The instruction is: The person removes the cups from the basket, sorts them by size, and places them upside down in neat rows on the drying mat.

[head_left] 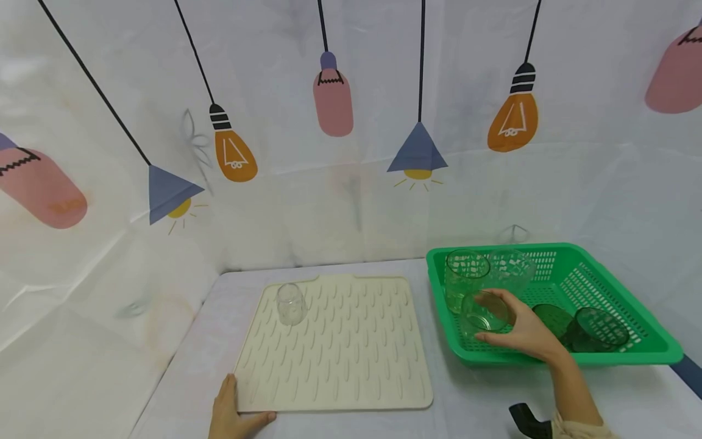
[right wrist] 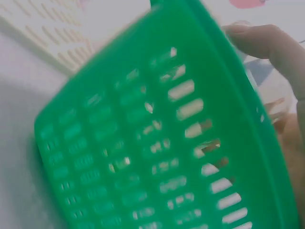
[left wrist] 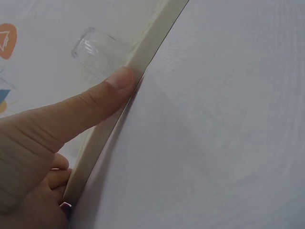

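My right hand (head_left: 523, 326) reaches over the front rim of a green plastic basket (head_left: 652, 317) and grips a clear drinking glass (head_left: 477, 317) between thumb and fingers. Behind that glass stand a taller clear glass (head_left: 460, 283) and a patterned clear glass (head_left: 512, 268). Two dark glasses, one green (head_left: 551, 317) and one grey (head_left: 600, 329), lie to the right in the basket. My left hand (head_left: 233, 414) rests at the near left corner of a cream ridged drying mat (head_left: 340, 347), its thumb (left wrist: 95, 102) against the front edge. One clear glass (head_left: 291, 305) is on the mat's far left.
A white cloth (head_left: 181, 390) covers the table around mat and basket. Behind hangs a pale curtain (head_left: 285, 207) printed with lamps and bulbs. By the right sleeve a black strap-like piece (head_left: 529, 421) shows.
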Tool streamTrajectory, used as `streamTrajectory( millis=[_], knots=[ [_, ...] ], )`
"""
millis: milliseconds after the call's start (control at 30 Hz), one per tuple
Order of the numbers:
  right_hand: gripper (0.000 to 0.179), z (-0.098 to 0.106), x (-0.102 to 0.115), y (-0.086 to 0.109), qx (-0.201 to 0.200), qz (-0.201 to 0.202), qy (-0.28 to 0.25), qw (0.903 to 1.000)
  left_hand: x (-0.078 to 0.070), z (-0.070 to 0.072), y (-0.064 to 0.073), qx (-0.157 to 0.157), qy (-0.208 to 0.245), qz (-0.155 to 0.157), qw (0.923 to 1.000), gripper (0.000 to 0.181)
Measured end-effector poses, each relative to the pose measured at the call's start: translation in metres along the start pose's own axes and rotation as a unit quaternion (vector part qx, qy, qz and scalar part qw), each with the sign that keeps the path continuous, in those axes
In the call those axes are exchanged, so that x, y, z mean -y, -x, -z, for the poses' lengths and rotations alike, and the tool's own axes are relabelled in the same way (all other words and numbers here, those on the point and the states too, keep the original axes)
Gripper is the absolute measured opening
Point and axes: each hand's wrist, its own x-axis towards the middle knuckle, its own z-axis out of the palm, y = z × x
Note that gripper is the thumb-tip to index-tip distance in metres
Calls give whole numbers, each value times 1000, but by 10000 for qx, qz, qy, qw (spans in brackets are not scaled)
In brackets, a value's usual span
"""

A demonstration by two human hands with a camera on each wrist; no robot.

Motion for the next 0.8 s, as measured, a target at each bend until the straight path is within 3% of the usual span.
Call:
streamTrajectory(
  millis=[267,467,633,800],
  knots=[
    [70,-4,12,-7,-236,749,-1111,9907,-3,1,2,-91,-115,-72,9999,119],
    [72,-11,25,-9,-376,708,-1291,9884,-19,3,4,-539,159,-381,9977,108],
    [73,-20,33,-12,-352,717,-1336,9878,-43,3,1,-701,728,-582,9932,97],
    [75,-27,38,-14,-414,776,-1161,9893,-66,-4,-4,-806,1709,-1114,9756,81]
  ],
)
